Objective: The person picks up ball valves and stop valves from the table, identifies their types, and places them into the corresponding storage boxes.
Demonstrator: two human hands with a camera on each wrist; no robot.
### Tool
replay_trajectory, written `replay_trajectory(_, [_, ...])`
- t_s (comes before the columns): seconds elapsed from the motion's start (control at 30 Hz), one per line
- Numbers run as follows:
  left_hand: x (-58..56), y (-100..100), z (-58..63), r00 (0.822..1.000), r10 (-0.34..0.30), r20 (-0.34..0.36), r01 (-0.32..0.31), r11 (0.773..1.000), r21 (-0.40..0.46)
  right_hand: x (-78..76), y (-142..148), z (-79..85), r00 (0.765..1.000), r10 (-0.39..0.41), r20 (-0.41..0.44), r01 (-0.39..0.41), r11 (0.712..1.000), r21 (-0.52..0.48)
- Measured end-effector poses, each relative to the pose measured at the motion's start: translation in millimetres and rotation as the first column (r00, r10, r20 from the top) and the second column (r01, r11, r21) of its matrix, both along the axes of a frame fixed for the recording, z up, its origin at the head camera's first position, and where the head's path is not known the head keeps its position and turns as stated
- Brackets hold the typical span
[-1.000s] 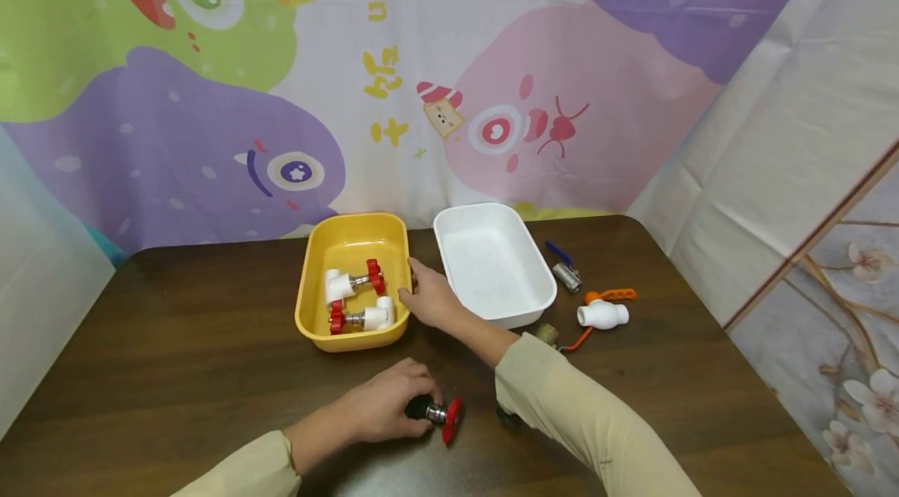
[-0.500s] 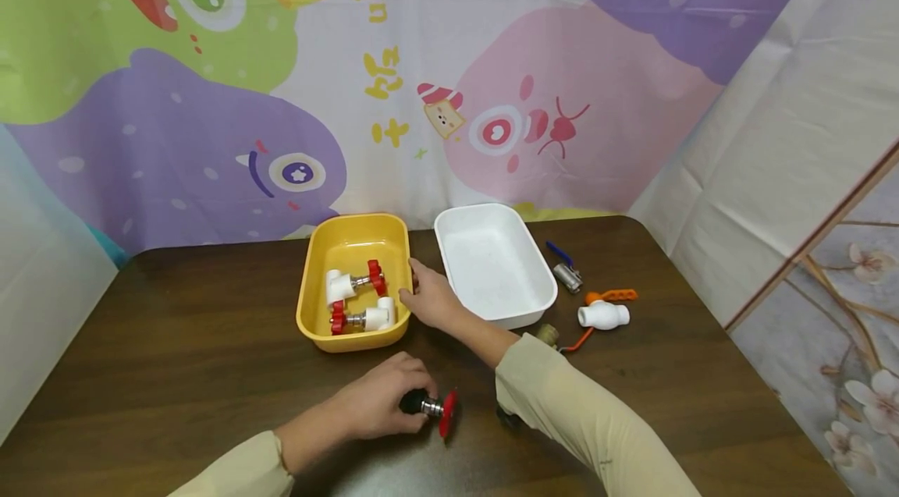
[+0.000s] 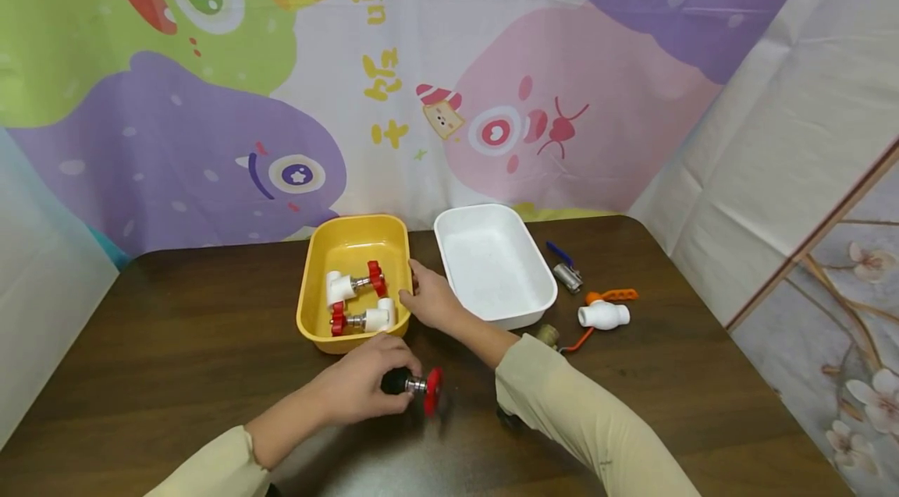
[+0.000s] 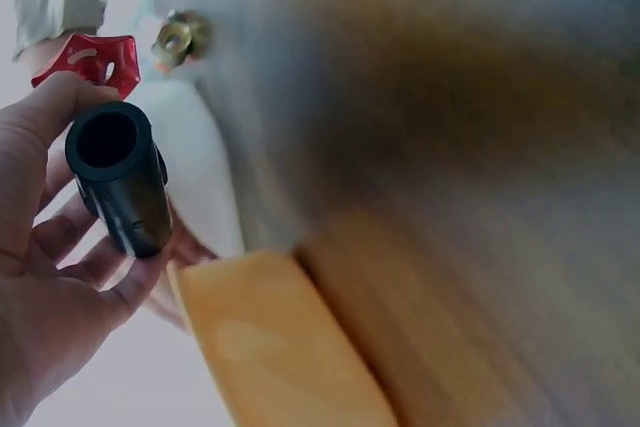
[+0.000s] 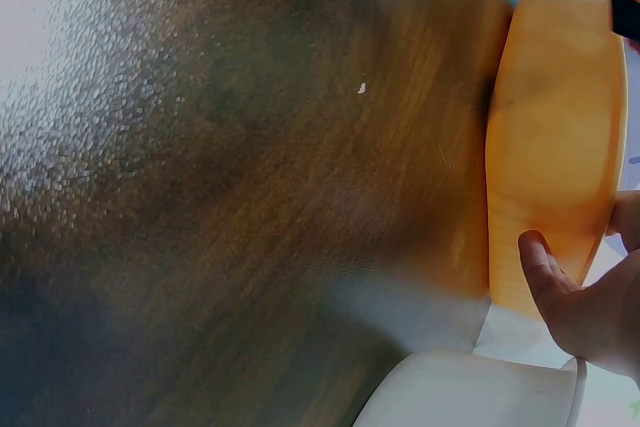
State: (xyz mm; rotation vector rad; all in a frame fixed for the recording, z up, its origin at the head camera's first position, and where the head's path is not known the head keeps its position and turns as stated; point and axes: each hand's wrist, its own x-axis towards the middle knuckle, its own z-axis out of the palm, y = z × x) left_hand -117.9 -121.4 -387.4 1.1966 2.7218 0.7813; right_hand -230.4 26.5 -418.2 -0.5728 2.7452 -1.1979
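My left hand (image 3: 361, 386) holds a black stop valve (image 3: 396, 381) above the table, just in front of the yellow tray. Its red handwheel (image 3: 433, 391) points right, and the open end of its black pipe body (image 4: 130, 197) shows in the left wrist view. My right hand (image 3: 431, 296) grips the right side of the yellow tray (image 3: 303, 302), with the thumb (image 5: 540, 262) against the outer wall and the other fingers over the rim. Inside that tray lie two white valves (image 3: 340, 288) with red handwheels.
A white tray (image 3: 495, 263) stands right of the yellow one. Beyond it lie a metal valve with a blue lever (image 3: 567, 277), a white ball valve (image 3: 604, 315) with an orange handle, and a brass valve (image 3: 547, 335). A black piece (image 3: 509, 417) is partly hidden by my right sleeve.
My left hand has lifted the black stop valve and carried it left and toward the yellow tray. My right hand has stayed at the tray's side.
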Motion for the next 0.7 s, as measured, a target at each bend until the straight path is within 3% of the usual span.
replay_trajectory(0.2, [-4.1, -8.9, 13.1, 0.998, 0.055, -0.035, -0.054, 0.998, 0.045, 0.3, 1.0, 0.6, 1.0, 0.016, -0.008, -0.016, 1.0, -0.007])
replay_trajectory(0.47, [-15.8, -19.3, 25.6, 0.983, 0.128, -0.132, -0.111, 0.985, 0.133, 0.2, 0.6, 2.6, 1.0, 0.008, 0.02, -0.008, 1.0, -0.002])
replay_trajectory(0.7, [-27.2, -27.3, 32.2, 0.975, 0.194, -0.113, -0.175, 0.972, 0.157, 0.0, -1.1, 1.2, 0.999, -0.019, 0.048, 0.018, 1.0, 0.019])
